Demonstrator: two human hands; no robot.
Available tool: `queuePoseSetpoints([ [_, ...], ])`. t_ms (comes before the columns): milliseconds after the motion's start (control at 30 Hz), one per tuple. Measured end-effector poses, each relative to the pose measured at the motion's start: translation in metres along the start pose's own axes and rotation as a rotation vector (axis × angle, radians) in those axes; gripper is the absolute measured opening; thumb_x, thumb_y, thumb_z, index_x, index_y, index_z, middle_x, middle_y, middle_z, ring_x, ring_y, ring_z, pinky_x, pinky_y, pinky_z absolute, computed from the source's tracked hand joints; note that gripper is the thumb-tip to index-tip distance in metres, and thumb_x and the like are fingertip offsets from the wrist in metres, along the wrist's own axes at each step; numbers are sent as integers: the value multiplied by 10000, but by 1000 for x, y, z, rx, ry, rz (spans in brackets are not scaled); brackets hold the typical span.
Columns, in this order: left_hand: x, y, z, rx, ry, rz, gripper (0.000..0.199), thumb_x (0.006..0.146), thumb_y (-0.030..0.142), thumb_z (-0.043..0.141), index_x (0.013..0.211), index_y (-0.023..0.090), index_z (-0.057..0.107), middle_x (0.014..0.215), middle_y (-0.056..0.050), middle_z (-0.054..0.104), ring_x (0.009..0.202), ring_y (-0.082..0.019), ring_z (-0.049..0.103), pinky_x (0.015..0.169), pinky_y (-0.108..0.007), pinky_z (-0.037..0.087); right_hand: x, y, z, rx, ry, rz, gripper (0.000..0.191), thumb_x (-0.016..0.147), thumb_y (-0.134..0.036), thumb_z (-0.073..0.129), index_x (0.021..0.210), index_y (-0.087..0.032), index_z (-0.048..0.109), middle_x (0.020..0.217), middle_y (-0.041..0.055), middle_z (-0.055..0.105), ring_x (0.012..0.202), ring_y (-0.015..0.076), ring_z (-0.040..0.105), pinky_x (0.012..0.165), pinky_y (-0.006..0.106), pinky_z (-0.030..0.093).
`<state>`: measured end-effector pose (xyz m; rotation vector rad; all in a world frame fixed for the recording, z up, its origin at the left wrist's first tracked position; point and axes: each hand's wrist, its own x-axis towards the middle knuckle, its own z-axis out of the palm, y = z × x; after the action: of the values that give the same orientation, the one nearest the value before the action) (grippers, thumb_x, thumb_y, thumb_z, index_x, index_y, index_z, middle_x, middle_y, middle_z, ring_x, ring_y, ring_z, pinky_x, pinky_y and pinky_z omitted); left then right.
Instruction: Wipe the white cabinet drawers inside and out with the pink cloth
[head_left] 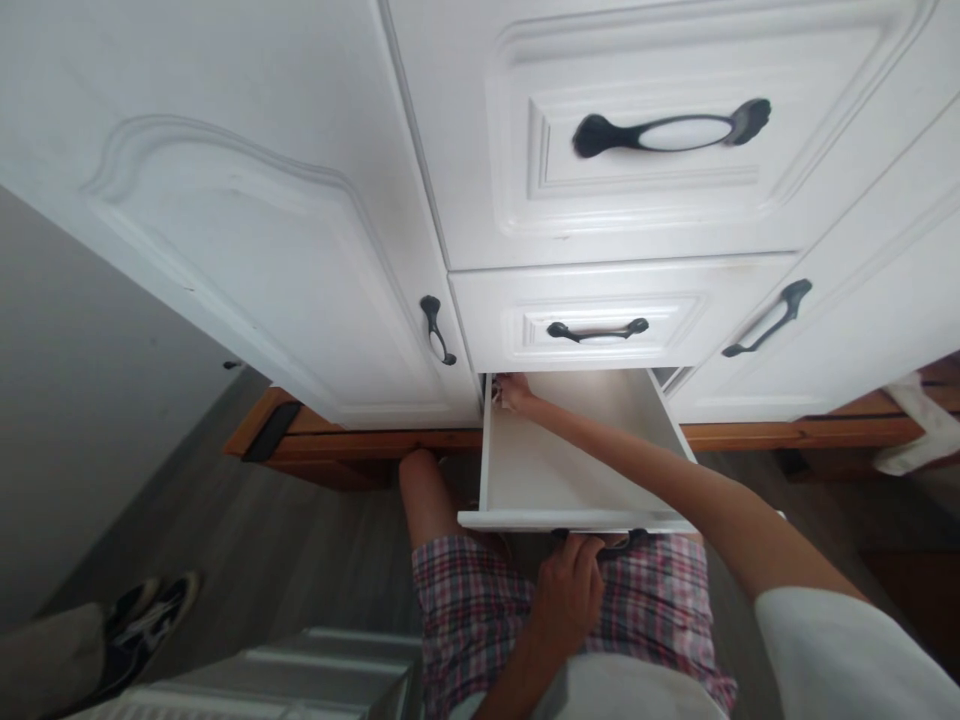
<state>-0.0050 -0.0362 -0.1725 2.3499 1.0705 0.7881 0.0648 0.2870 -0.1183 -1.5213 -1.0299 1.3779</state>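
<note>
A white drawer [577, 450] is pulled out low in the white cabinet. My left hand [571, 590] is at its front, fingers curled round the dark drawer handle [636, 540]. Across the drawer reaches my right arm; my right hand [512, 390] is inside at the back left corner, close to the side wall. Its fingers are bent around something small and dark that I cannot make out. The drawer's bottom shows bare and white elsewhere.
Above are two closed drawers [600, 225] with dark handles, with cupboard doors [247, 260] either side. A wooden ledge [795, 434] runs underneath. A person's shoe [154, 625] is at the lower left, near a white panelled piece [300, 675]. White cloth [926, 430] lies at right.
</note>
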Motion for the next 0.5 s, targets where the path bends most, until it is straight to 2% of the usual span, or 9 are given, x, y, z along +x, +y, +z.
queuePoseSetpoints([
  [67, 1, 0, -1, -27, 7, 6, 378, 1046, 120, 439, 1359, 251, 606, 1255, -69, 745, 1091, -229, 764, 925, -372, 672, -5, 6, -6, -166, 46, -75, 231, 1051, -184, 547, 1261, -176, 644, 1280, 128, 652, 1209, 245, 595, 977, 388, 577],
  [133, 2, -1, -2, -50, 3, 22, 370, 1055, 122, 425, 1349, 246, 612, 1246, -71, 747, 1090, -226, 766, 931, -372, 672, -11, 10, -11, -308, 56, -160, 312, 1003, -79, 487, 1262, -177, 631, 1368, 152, 620, 1345, 274, 496, 1105, 412, 503],
  [233, 2, -2, -1, -44, 10, 27, 366, 1061, 129, 418, 1338, 250, 624, 1232, -81, 753, 1074, -228, 772, 919, -368, 678, -19, 12, -20, -474, 34, -264, 388, 985, -72, 460, 1335, -166, 600, 1525, 198, 536, 1478, 338, 367, 1242, 512, 358],
  [333, 1, -3, 1, -21, 31, 22, 366, 1061, 133, 419, 1337, 254, 627, 1218, -84, 759, 1060, -229, 777, 900, -357, 682, -22, 6, -45, -569, -91, -354, 330, 1002, -141, 485, 1283, -168, 657, 1571, 206, 530, 1538, 366, 316, 1307, 566, 227],
  [400, 1, -4, 2, -6, 22, 30, 367, 1058, 129, 424, 1342, 251, 622, 1219, -81, 757, 1063, -225, 776, 901, -349, 680, -20, -3, -68, -589, -239, -404, 257, 983, -186, 555, 1183, -194, 716, 1508, 164, 613, 1505, 327, 400, 1321, 515, 234],
  [500, 1, -4, 3, 13, 9, 38, 376, 1047, 120, 433, 1352, 248, 611, 1221, -80, 753, 1058, -219, 775, 896, -339, 677, -14, -20, -97, -577, -393, -436, 235, 944, -204, 589, 1133, -208, 729, 1346, 105, 712, 1359, 261, 556, 1218, 456, 419],
])
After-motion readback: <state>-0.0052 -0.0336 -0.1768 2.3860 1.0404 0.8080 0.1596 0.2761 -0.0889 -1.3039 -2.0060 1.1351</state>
